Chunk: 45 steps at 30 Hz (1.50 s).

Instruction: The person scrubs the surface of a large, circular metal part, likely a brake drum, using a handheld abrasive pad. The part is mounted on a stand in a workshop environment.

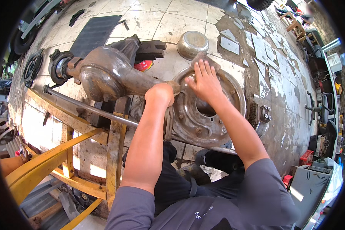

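A round metal backing plate (pixel 203 111), dull grey, greasy and pierced by small bolt holes around a dark centre opening, was seen fixed at the end of a rusty axle housing (pixel 115 73), in the middle of the view above the person's knees. The right hand (pixel 205 82) was laid flat on the plate's upper face, fingers spread, pressing a small grey rag (pixel 203 59) whose corner showed past the fingertips. The left hand (pixel 160 94) was closed in a fist just beside the plate's left rim, where the axle tube met it; what it gripped could not be told, since the knuckles hid it. The housing's bulging, brown, pitted centre was supported on a yellow wooden stand (pixel 69 153) with worn, chipped paint. A long thin steel rod (pixel 92 109) was laid across the stand beneath the housing. A shiny round metal bowl (pixel 192 44) was set on the floor just beyond the plate. The floor (pixel 172 19) was made of pale, stained, cracked tiles, and a ribbed black rubber mat (pixel 94 32) was spread further back
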### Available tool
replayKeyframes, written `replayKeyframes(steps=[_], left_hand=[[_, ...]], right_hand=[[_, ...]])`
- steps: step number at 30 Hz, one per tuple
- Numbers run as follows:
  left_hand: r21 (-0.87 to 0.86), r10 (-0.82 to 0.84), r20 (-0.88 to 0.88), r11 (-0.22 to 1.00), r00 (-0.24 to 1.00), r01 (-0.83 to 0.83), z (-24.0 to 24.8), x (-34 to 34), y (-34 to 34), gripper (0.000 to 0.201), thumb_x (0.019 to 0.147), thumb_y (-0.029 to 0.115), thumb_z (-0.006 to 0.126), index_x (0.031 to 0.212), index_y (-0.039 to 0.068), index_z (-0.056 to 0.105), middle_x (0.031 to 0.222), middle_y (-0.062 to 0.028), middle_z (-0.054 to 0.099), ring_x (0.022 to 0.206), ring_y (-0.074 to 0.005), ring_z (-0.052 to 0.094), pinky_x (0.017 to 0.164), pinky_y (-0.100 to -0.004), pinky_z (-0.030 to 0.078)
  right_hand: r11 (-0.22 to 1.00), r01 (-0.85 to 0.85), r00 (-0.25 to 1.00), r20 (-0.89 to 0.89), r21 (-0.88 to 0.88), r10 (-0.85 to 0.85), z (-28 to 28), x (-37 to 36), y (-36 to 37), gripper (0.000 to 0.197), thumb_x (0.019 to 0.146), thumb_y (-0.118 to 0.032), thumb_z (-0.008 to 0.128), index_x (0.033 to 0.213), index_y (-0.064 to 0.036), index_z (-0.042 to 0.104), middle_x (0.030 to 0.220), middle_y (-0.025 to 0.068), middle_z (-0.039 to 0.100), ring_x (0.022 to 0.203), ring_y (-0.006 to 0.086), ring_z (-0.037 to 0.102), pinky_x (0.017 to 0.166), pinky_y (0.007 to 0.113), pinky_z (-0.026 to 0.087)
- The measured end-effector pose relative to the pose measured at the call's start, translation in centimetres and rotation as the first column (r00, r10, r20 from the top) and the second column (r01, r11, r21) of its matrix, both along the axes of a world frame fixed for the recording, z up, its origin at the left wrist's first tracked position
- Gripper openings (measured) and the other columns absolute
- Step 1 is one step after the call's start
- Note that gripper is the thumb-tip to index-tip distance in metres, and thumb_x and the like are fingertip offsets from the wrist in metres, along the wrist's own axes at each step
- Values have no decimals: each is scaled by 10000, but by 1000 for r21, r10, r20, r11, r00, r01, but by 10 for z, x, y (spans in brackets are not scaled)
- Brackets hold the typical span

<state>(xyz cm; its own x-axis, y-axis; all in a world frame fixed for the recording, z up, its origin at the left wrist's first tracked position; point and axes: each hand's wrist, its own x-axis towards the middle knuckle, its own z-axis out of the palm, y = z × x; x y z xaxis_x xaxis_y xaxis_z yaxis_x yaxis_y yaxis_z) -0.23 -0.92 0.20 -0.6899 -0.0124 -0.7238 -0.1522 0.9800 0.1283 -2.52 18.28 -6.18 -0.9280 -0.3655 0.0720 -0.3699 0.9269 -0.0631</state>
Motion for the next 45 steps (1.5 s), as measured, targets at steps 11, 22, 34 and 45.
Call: replayKeyframes(steps=[11,22,34,45], left_hand=[[14,-13,1,1000,1000,13,-6,-1,-1,335,824,116,673,1153,132,736,1234,-99,696,1150,-285,662,910,-401,552],[32,-39,-86,999,996,42,-10,0,-5,378,791,262,794,1069,12,738,1137,-199,703,1075,-326,678,919,-408,539],[36,-5,0,999,1000,5,12,1,-2,366,832,95,669,1194,131,713,1254,-93,686,1171,-273,650,907,-393,550],[36,16,4,999,1000,-16,5,-1,0,355,807,201,748,1132,61,726,1184,-151,698,1098,-302,675,913,-404,550]], right_hand=[[998,21,999,-27,-52,-22,-8,6,-1,864,980,-635,379,1498,55,330,1578,256,294,1480,395,256,1206,520,194],[995,88,996,11,-45,-88,0,5,-5,890,974,-651,372,1513,54,296,1576,251,303,1485,383,251,1210,511,192],[979,186,967,160,78,-197,19,-19,-5,899,985,-684,290,1529,32,294,1601,236,261,1499,372,223,1217,507,163],[983,169,982,70,70,-173,14,-14,3,846,1003,-642,294,1516,31,317,1580,231,310,1487,366,258,1212,497,195]])
